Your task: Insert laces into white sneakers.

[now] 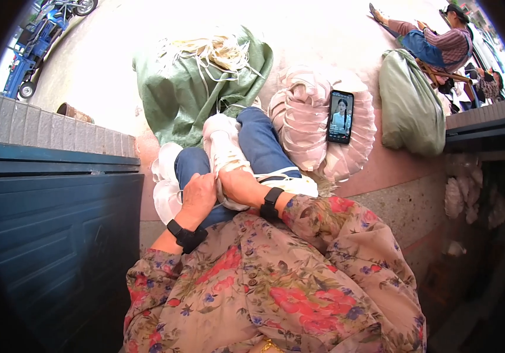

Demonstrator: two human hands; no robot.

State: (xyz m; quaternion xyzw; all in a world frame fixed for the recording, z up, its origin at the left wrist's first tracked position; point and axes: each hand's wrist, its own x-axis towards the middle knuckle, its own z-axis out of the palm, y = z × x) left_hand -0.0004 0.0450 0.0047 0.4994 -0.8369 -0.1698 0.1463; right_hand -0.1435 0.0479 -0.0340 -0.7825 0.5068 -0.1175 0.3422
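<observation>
With the fingers of our left hand (198,199) we grip the near edge of a pale bundle (223,138), at twelve o'clock from us, between blue-trousered legs (262,140). Our right hand (242,185) touches it; its fingertips are hidden, so we cannot tell their grip. At two o'clock, a phone (340,117) rests on pale pleated coils (363,129).

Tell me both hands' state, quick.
Left hand: closed at the pale bundle; what's held unclear.
Right hand: on that bundle; open or closed, cannot tell.
</observation>
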